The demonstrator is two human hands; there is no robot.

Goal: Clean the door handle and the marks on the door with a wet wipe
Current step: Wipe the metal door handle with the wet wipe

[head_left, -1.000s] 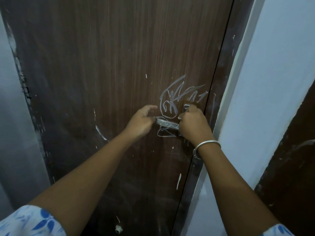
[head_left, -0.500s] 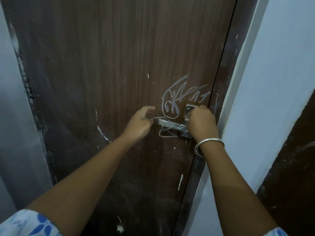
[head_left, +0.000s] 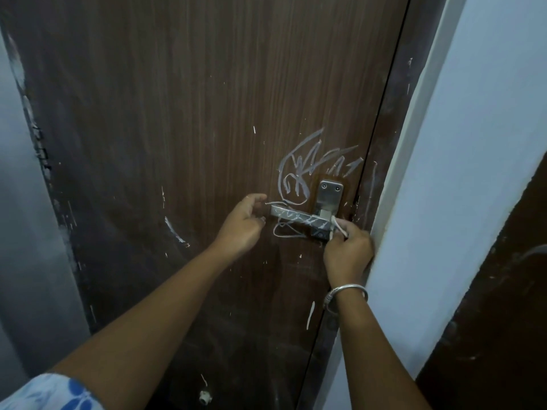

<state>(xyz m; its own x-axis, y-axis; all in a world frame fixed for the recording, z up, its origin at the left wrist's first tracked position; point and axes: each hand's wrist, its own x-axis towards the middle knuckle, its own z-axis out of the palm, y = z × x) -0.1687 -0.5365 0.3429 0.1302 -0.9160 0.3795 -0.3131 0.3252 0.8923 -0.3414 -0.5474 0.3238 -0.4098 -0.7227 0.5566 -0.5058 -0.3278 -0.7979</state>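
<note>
Your right hand [head_left: 347, 253] pinched the wet wipe [head_left: 337, 224], twisted into a thin white strand, between curled fingers and thumb. You held it against the pivot end of the door handle [head_left: 299, 216], just below the backplate [head_left: 330, 196]. The handle was a flat metal lever. Its long axis ran nearly level across the door [head_left: 207, 143], dipping a little toward the hinge-free edge, and its free end pointed away from the wipe toward your left hand [head_left: 241, 224].

That hand cupped the lever's tip, thumb above and fingers below, loosely curled. I cannot tell whether it actually touched or gripped the metal.

By my reading, everything left to clean lay leftward from your grip. Pale streaks ran along the lever's brushed face. A chalky scribble [head_left: 299, 173] sat above it, and a looping line [head_left: 285, 232] sat on the door just beneath. The right hand was the nearer one to all three, so a stroke along the lever's length toward your left hand looked like the natural line.

The door's surface was dark brown laminate with fine vertical grain, flecked with small white paint nicks. The backplate was smooth steel with two screws at its top.
</note>
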